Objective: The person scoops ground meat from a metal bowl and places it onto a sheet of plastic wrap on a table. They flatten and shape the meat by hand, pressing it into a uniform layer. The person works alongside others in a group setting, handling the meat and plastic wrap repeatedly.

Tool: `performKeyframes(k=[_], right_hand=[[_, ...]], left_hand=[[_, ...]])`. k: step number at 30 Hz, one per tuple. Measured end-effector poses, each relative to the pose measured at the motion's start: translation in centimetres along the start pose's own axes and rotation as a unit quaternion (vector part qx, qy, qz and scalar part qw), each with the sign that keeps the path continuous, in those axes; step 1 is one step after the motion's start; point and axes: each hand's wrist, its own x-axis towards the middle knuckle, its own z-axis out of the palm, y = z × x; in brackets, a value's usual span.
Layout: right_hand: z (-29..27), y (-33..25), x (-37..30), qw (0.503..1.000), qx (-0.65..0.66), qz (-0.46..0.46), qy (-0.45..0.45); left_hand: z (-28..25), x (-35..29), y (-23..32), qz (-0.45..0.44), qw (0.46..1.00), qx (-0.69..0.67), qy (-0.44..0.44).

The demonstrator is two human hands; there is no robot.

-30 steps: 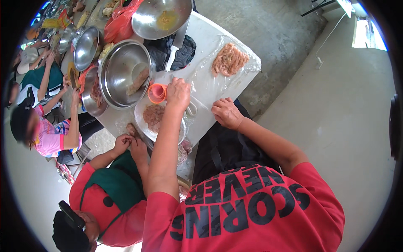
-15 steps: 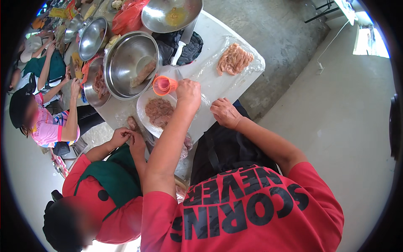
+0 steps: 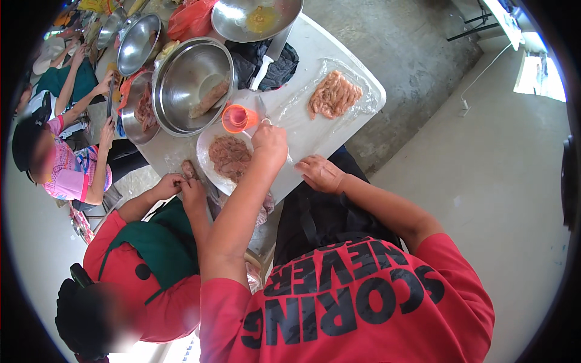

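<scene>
My left hand (image 3: pixel 270 144) is closed above the white table, right of a plate of raw ground or sliced meat (image 3: pixel 229 156). A pale ring-shaped bit shows at its fingertips, but what it grips is mostly hidden. Just beyond it stands an orange plastic cup (image 3: pixel 237 118) with something pinkish inside, apart from the fingers as far as I can see. My right hand (image 3: pixel 321 173) rests at the table's near edge with its fingers stretched out, holding nothing. A flattened slab of raw meat (image 3: pixel 334 94) lies on clear plastic film farther right.
A large steel bowl (image 3: pixel 158 91) holds a meat roll (image 3: pixel 210 98). Behind it are a white-handled knife (image 3: pixel 261 74) on black plastic and a steel bowl with yellow liquid (image 3: pixel 262 22). On my left, a co-worker's hands (image 3: pixel 181 186) handle a small meat roll. Others work farther along.
The orange cup, tilted beside my left hand before, now sits more upright and apart from it. My right hand has drawn slightly nearer and left along the table edge.
</scene>
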Motion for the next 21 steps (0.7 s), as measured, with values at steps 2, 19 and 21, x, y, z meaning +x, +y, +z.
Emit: performKeyframes(k=[2, 19, 21], right_hand=[[-0.3, -0.1, -0.6, 0.999, 0.027, 0.006, -0.038], [-11.0, 7.7, 4.1, 0.966, -0.171, 0.091, 0.168], [-11.0, 8.1, 4.7, 0.968, -0.184, 0.095, 0.139]], left_hand=[[0.0, 0.0, -0.5, -0.02, 0.997, -0.077, -0.006], [2.5, -1.0, 4.2, -0.018, 0.937, -0.272, 0.219], [3.6, -0.7, 5.5, -0.04, 0.929, -0.291, 0.227]])
